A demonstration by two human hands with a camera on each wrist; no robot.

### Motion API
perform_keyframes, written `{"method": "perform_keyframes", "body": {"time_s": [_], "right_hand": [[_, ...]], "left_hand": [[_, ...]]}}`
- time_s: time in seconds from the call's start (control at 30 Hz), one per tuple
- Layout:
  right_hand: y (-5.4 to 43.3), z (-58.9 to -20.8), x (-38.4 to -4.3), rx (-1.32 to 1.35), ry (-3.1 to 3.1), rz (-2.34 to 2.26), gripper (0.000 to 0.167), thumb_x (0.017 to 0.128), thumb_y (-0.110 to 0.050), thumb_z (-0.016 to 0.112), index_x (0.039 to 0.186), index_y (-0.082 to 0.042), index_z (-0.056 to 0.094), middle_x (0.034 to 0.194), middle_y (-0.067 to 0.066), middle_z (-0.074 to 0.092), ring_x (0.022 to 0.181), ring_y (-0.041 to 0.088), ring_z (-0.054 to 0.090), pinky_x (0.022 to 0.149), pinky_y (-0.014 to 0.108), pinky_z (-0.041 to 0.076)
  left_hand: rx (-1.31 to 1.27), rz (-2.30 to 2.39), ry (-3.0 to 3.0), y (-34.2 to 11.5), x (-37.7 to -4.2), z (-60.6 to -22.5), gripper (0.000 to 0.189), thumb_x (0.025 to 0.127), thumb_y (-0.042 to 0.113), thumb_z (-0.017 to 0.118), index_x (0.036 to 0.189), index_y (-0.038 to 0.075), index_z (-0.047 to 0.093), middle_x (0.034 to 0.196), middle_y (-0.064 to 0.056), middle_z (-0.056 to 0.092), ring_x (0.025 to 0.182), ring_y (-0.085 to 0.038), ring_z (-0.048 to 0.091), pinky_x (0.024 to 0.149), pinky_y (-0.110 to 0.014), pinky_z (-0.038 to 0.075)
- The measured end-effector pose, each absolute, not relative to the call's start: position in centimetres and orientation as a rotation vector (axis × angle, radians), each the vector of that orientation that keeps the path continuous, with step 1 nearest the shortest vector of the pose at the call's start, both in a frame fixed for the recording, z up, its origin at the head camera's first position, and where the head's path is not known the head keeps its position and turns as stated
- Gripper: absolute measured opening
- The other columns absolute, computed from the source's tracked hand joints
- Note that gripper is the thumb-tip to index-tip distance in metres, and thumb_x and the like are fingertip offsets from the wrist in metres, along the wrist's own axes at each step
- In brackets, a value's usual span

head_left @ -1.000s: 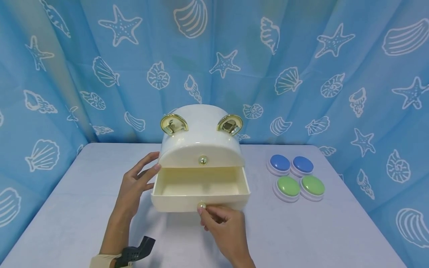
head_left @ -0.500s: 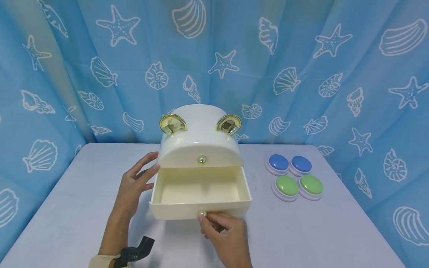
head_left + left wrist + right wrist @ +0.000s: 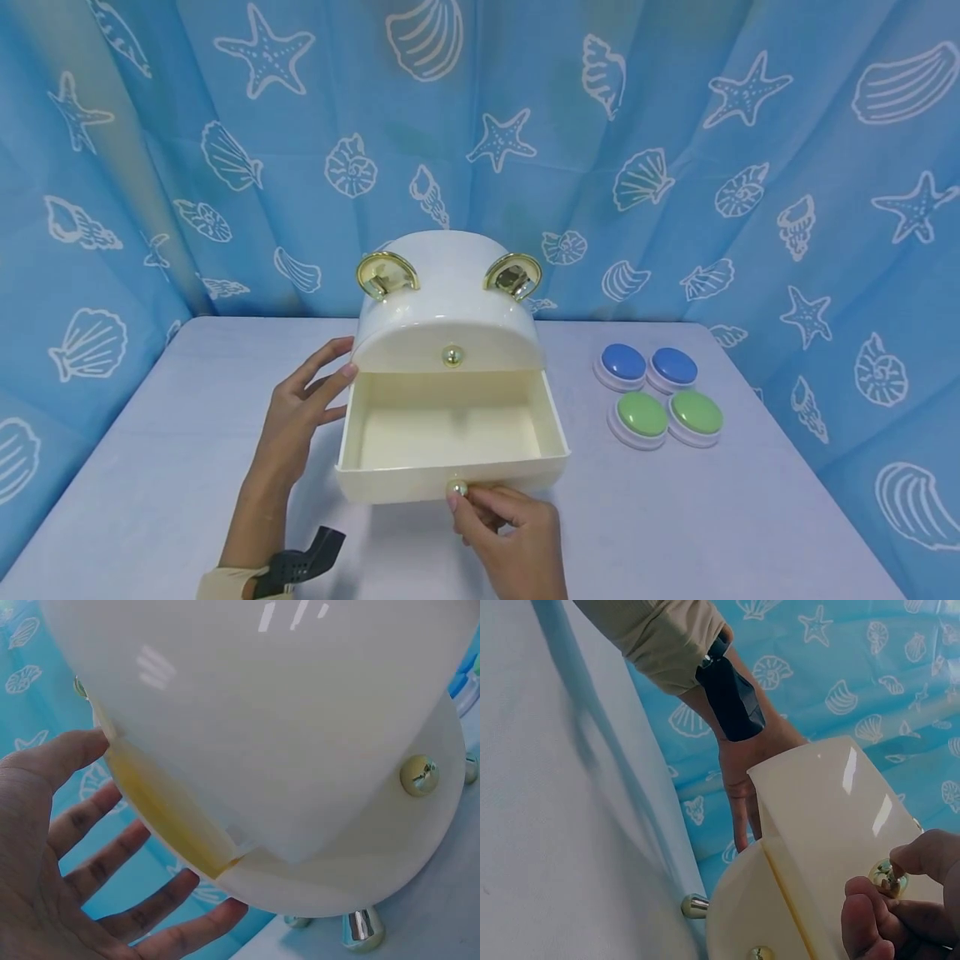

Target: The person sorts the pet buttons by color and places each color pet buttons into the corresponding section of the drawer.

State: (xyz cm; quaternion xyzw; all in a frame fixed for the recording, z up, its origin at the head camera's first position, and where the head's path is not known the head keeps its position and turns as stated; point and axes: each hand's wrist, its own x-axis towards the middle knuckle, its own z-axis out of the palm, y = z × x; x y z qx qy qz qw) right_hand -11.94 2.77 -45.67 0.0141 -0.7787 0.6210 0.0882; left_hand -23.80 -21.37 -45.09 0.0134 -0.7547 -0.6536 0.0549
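A white rounded drawer box (image 3: pixel 450 287) with two gold-rimmed ears stands mid-table. Its middle drawer (image 3: pixel 393 485) is pulled well out toward me, its cream inside in sight. My right hand (image 3: pixel 513 533) pinches the gold knob (image 3: pixel 457 488) on that drawer's front between thumb and fingertips, as the right wrist view also shows at the knob (image 3: pixel 889 877). My left hand (image 3: pixel 303 396) is at the box's left side, thumb and fingertips against its edge. In the left wrist view those fingers (image 3: pixel 105 862) are spread and fairly straight. A second gold knob (image 3: pixel 452 356) sits above, on the closed upper front.
Two blue push lights (image 3: pixel 623 362) and two green ones (image 3: pixel 642 415), all with white bases, sit together right of the box. A blue curtain (image 3: pixel 480 125) with white shells hangs behind the white table (image 3: pixel 150 483). A black strap device (image 3: pixel 300 567) is on the left wrist.
The drawer has slid further out toward me, with my right hand holding its knob and moving along. My left hand has stayed at the box's side.
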Motion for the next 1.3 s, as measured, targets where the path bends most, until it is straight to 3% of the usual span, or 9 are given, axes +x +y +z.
{"method": "perform_keyframes", "body": {"time_s": [0.57, 0.7, 0.83, 0.97, 1.17, 1.3], "right_hand": [[3.0, -45.7, -10.7, -0.032, -2.366, 1.851, 0.009, 0.082, -0.019, 0.084, 0.087, -0.012, 0.081, 0.065, -0.007, 0.067, 0.057, 0.01, 0.061, 0.052, 0.026, 0.055], [2.9, -46.1, -10.5, 0.06, -2.291, 1.817, 0.004, 0.081, -0.013, 0.084, 0.082, -0.015, 0.081, 0.064, -0.01, 0.066, 0.055, 0.008, 0.06, 0.049, 0.024, 0.053], [2.8, -46.7, -10.2, 0.191, -2.195, 1.756, 0.012, 0.08, -0.006, 0.084, 0.079, -0.017, 0.08, 0.062, -0.012, 0.062, 0.054, 0.005, 0.057, 0.046, 0.022, 0.05], [3.0, -46.8, -10.2, 0.249, -2.209, 1.73, 0.011, 0.081, -0.009, 0.083, 0.079, -0.019, 0.08, 0.063, -0.013, 0.061, 0.055, 0.004, 0.056, 0.045, 0.022, 0.05], [6.8, -45.5, -10.2, 0.393, -2.422, 1.705, 0.005, 0.088, -0.019, 0.079, 0.084, -0.021, 0.079, 0.067, -0.013, 0.065, 0.058, 0.007, 0.059, 0.051, 0.026, 0.054], [11.1, -44.7, -10.5, 0.277, -2.575, 1.651, 0.005, 0.09, -0.019, 0.077, 0.086, -0.017, 0.079, 0.065, -0.009, 0.066, 0.058, 0.011, 0.061, 0.055, 0.028, 0.056]], "left_hand": [[0.081, -1.969, -2.311, -21.4, -23.8, -45.0, 0.065, 0.09, 0.054, 0.068, 0.147, 0.029, 0.05, 0.151, 0.007, 0.045, 0.131, -0.025, 0.053, 0.09, -0.047, 0.056], [0.078, -1.97, -2.311, -21.4, -23.8, -45.0, 0.065, 0.09, 0.054, 0.068, 0.147, 0.029, 0.05, 0.15, 0.007, 0.046, 0.131, -0.025, 0.053, 0.091, -0.048, 0.055], [0.064, -1.971, -2.312, -21.5, -23.9, -45.1, 0.065, 0.09, 0.054, 0.068, 0.147, 0.029, 0.05, 0.15, 0.007, 0.046, 0.131, -0.025, 0.052, 0.092, -0.049, 0.055], [0.065, -1.963, -2.317, -21.5, -23.8, -45.1, 0.064, 0.09, 0.054, 0.067, 0.147, 0.029, 0.05, 0.15, 0.007, 0.046, 0.131, -0.025, 0.052, 0.092, -0.05, 0.055], [0.075, -1.971, -2.315, -21.4, -23.6, -45.2, 0.065, 0.09, 0.054, 0.067, 0.147, 0.029, 0.049, 0.151, 0.007, 0.045, 0.132, -0.025, 0.051, 0.093, -0.049, 0.054], [0.071, -1.964, -2.316, -21.3, -23.7, -45.2, 0.064, 0.09, 0.054, 0.067, 0.147, 0.03, 0.05, 0.15, 0.008, 0.045, 0.132, -0.025, 0.051, 0.093, -0.05, 0.054]]}}
